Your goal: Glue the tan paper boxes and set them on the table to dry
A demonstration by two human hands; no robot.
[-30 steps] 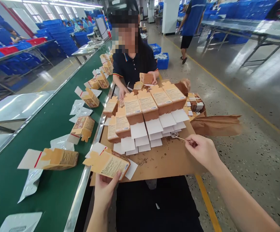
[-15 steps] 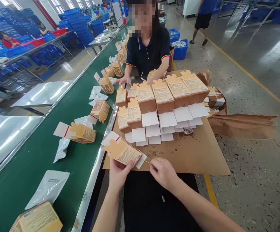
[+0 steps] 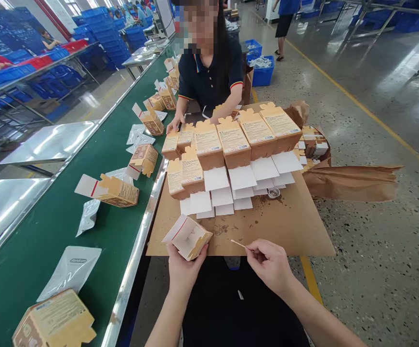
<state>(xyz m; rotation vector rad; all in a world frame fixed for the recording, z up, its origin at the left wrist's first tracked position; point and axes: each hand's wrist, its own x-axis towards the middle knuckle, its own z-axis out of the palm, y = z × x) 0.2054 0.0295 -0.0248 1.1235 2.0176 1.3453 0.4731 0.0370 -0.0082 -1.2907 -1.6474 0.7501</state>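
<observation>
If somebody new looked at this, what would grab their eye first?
Probably the stack of printed cartons in the middle, its white flaps jutting out over the brown board. Next, perhaps, the green belt along the left, with silvery pouches lying on it. Then, at front center, the left hand holds an open carton and the right hand pinches a thin stick.

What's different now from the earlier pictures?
The right hand brought its swab from the dish to the box, then drew it away to the right. The left hand has turned the box so its open inside shows. Nothing was let go. The dish and the cardboard under it stayed put.
</observation>
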